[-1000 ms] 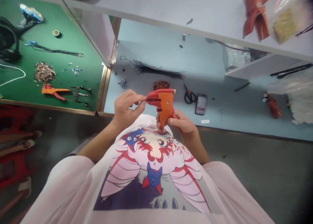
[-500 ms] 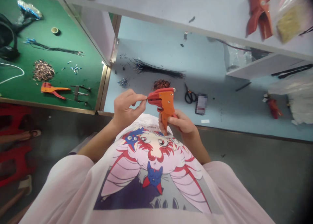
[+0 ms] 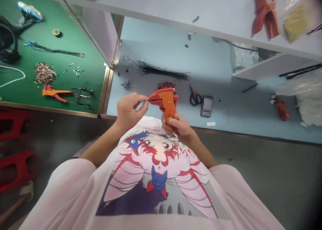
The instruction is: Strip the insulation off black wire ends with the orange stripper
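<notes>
My right hand [image 3: 178, 123] is wrapped round the handles of an orange and red wire stripper [image 3: 169, 102], its jaw end pointing left. Thumb and forefinger of my left hand [image 3: 131, 110] are pinched at the tip of those jaws on a thin dark wire [image 3: 142, 103], most of which the fingers hide. Behind the tool lies a heap of short reddish-brown scraps [image 3: 165, 85]. Farther back on the pale blue bench [image 3: 156, 52] rests a bundle of black wires [image 3: 163, 71]. A small pile of blue-tipped pieces [image 3: 126, 84] sits to the left.
Black-handled scissors [image 3: 195, 98] and a phone [image 3: 207, 106] lie to the right. A shelf [image 3: 161, 8] spans above the bench, carrying a red tool [image 3: 267, 13]. On the green bench at left [image 3: 83, 25] lies another stripper [image 3: 56, 92]. Red stools [image 3: 15, 166] stand below.
The wire stripper's handles have closed in my right hand, and the tool has shifted slightly left. My left hand stays nearly in place, still pinching at the jaws.
</notes>
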Available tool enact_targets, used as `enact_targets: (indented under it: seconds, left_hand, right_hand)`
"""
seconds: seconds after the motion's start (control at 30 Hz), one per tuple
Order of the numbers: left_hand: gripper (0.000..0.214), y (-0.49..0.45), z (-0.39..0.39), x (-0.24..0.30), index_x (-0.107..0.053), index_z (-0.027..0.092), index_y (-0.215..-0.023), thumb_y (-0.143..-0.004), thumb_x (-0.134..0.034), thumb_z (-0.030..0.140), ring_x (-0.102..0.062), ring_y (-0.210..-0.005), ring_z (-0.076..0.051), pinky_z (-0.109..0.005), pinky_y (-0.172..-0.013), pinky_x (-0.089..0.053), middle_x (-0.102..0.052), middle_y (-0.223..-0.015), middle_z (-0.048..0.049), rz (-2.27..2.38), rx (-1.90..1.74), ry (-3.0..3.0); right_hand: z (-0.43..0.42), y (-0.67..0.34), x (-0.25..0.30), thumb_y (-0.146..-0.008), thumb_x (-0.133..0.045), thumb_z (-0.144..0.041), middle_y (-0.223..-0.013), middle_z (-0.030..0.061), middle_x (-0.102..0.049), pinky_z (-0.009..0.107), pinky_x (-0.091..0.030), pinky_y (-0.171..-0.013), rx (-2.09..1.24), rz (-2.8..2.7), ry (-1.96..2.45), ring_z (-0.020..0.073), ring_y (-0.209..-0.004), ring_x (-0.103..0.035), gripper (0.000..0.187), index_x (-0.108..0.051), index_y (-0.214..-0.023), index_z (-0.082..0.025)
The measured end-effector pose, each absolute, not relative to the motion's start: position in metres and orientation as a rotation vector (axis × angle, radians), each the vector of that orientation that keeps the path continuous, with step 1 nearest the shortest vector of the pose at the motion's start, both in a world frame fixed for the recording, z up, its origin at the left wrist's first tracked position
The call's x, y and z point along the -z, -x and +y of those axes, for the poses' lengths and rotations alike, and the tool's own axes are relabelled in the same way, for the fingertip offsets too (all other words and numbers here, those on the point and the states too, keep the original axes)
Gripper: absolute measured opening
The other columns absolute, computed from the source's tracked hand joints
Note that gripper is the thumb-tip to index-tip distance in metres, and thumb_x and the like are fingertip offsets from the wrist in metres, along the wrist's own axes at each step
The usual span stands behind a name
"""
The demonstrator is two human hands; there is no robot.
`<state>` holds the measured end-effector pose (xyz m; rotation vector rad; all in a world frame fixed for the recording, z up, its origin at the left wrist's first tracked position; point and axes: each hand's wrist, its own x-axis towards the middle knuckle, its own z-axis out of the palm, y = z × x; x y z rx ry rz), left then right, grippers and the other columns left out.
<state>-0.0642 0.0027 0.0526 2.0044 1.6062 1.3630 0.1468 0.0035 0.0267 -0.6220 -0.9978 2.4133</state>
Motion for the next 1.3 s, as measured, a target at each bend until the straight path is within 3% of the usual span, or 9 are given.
enact_targets:
  seconds: [0.1,0.2,0.5,0.63,0.73,0.93,1.03,1.2,1.3]
  left_hand:
    - [0.006,0.065,0.003,-0.053,-0.066,0.018,-0.075,-0.079,-0.061,0.018,-0.042,-0.052,-0.006,-0.021,-0.053,-0.035,-0.049,-0.055,0.0045,1.587,-1.370,-1.985]
    - [0.006,0.065,0.003,-0.053,-0.064,0.018,-0.076,-0.080,-0.059,0.018,-0.045,-0.054,-0.006,-0.020,-0.055,-0.039,-0.056,-0.061,0.0030,1.558,-1.384,-1.949]
    - [0.006,0.070,0.002,-0.047,-0.062,0.019,-0.079,-0.079,-0.061,0.013,-0.048,-0.056,-0.007,-0.020,-0.056,-0.041,-0.061,-0.064,0.0026,1.635,-1.518,-2.051]
    - [0.010,0.073,0.000,-0.042,-0.061,0.020,-0.081,-0.077,-0.061,0.011,-0.053,-0.061,-0.010,-0.023,-0.060,-0.043,-0.061,-0.064,0.0019,1.643,-1.581,-2.256]
    - [0.014,0.074,-0.002,-0.040,-0.060,0.021,-0.085,-0.076,-0.062,0.010,-0.054,-0.063,-0.011,-0.025,-0.060,-0.042,-0.063,-0.066,0.0012,1.595,-1.612,-2.413]
    - [0.017,0.076,-0.007,-0.041,-0.060,0.021,-0.087,-0.075,-0.064,0.010,-0.052,-0.058,-0.010,-0.024,-0.056,-0.041,-0.063,-0.065,0.0016,1.601,-1.591,-2.557]
    - [0.015,0.079,-0.010,-0.038,-0.060,0.022,-0.086,-0.076,-0.063,0.012,-0.053,-0.057,-0.011,-0.025,-0.055,-0.041,-0.064,-0.064,0.0014,1.663,-1.503,-2.567]
    - [0.009,0.076,-0.007,-0.030,-0.062,0.022,-0.083,-0.078,-0.062,0.015,-0.053,-0.058,-0.012,-0.026,-0.056,-0.039,-0.064,-0.065,0.0002,1.664,-1.348,-2.545]
    - [0.008,0.070,-0.002,-0.028,-0.062,0.021,-0.084,-0.078,-0.062,0.015,-0.052,-0.059,-0.012,-0.026,-0.056,-0.038,-0.064,-0.065,-0.0002,1.557,-1.354,-2.560]
  right_hand:
    - [0.008,-0.148,-0.023,-0.080,-0.063,-0.052,-0.073,0.0006,-0.055,0.027,-0.048,-0.054,-2.422,-1.088,0.508,0.0111,-0.057,-0.054,0.041,-0.052,-0.095,-0.015]
    - [0.011,-0.152,-0.021,-0.079,-0.062,-0.053,-0.087,0.0065,-0.059,0.034,-0.051,-0.068,-2.452,-1.148,0.436,0.0178,-0.075,-0.061,0.047,-0.052,-0.104,-0.014]
    - [0.030,-0.166,0.009,-0.079,-0.052,-0.060,-0.090,0.0084,-0.059,0.037,-0.051,-0.067,-2.249,-1.352,0.757,0.0220,-0.076,-0.061,0.052,-0.048,-0.107,-0.016]
    - [0.048,-0.146,0.052,-0.081,-0.052,-0.043,-0.095,0.0111,-0.061,0.038,-0.046,-0.074,-1.481,-2.033,1.603,0.0241,-0.082,-0.058,0.041,-0.047,-0.111,-0.015]
    - [0.053,-0.123,0.087,-0.076,-0.058,-0.028,-0.109,0.0180,-0.059,0.044,-0.038,-0.089,-0.972,-2.478,1.805,0.0314,-0.101,-0.052,0.039,-0.052,-0.111,-0.013]
    - [0.053,-0.094,0.125,-0.071,-0.066,-0.024,-0.122,0.0222,-0.054,0.046,-0.031,-0.097,-1.028,-2.583,1.663,0.0337,-0.112,-0.046,0.051,-0.054,-0.117,-0.007]
    - [0.056,-0.094,0.116,-0.075,-0.065,-0.030,-0.129,0.0210,-0.051,0.044,-0.030,-0.101,-1.063,-2.546,1.598,0.0320,-0.118,-0.044,0.054,-0.051,-0.122,-0.008]
    - [0.052,-0.111,0.046,-0.097,-0.031,-0.037,-0.112,0.0115,-0.061,0.034,-0.042,-0.093,-1.256,-1.971,1.245,0.0185,-0.103,-0.058,0.035,-0.051,-0.116,-0.015]
    - [0.044,-0.123,-0.002,-0.090,-0.052,-0.041,-0.102,0.0068,-0.064,0.033,-0.045,-0.088,-1.249,-1.788,1.023,0.0187,-0.095,-0.060,0.028,-0.056,-0.108,-0.020]
